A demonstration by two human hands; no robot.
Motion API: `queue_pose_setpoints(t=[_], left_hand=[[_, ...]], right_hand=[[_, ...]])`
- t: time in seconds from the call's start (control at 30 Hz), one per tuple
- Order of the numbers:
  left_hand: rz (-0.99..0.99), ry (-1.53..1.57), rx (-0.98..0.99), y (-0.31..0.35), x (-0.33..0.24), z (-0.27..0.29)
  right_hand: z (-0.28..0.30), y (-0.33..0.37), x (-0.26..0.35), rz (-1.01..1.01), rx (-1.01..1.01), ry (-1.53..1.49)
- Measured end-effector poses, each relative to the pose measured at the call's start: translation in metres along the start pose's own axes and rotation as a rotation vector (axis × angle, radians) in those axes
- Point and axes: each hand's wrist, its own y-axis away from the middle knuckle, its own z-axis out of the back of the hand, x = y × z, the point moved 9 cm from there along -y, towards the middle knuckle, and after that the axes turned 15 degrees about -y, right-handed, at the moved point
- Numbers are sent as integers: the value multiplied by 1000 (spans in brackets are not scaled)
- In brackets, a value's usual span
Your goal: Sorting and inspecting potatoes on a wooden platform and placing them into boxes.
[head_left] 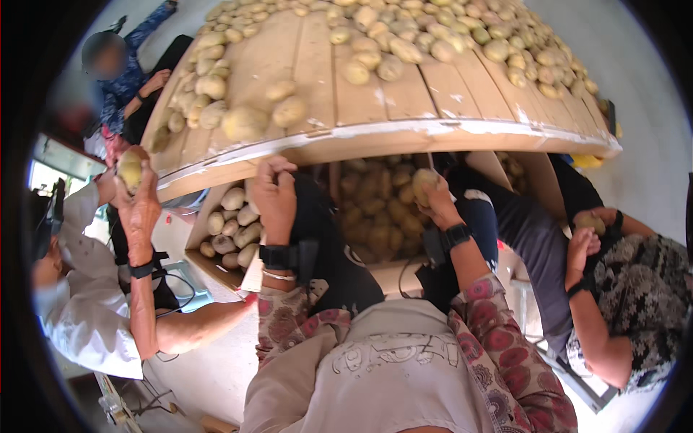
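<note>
My right hand is closed round a yellowish-brown potato, above an open carton of potatoes below the table edge. To the left, my left hand is raised at the front edge of the slatted table, its fingers curled in. Whether anything is inside those fingers is hidden. Close beside this hand, a second carton holds paler potatoes. On the table, a large potato and two smaller ones lie near the edge.
Potatoes are heaped along the table's far side. At left, a co-worker's hand holds a potato; at right, another co-worker's hands hold a potato. A third person sits at the far left.
</note>
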Motion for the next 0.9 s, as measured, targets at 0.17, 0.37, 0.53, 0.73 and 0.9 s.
queue_pose_setpoints(t=[0.17,0.37,0.53,0.73,0.9], left_hand=[[151,199,-65,2,4,7],[59,47,-43,-6,-10,-2],[95,-3,33,-21,-22,-41],[-280,-488,-2,-74,-53,-25],[-184,-665,69,-96,-25,-70]], right_hand=[[25,-48,-3,164,-171,494],[19,-105,-30,-6,-145,1394],[51,-141,-1,135,-52,1454],[-39,-12,72,-82,186,379],[-6,13,36,-61,241,-250]])
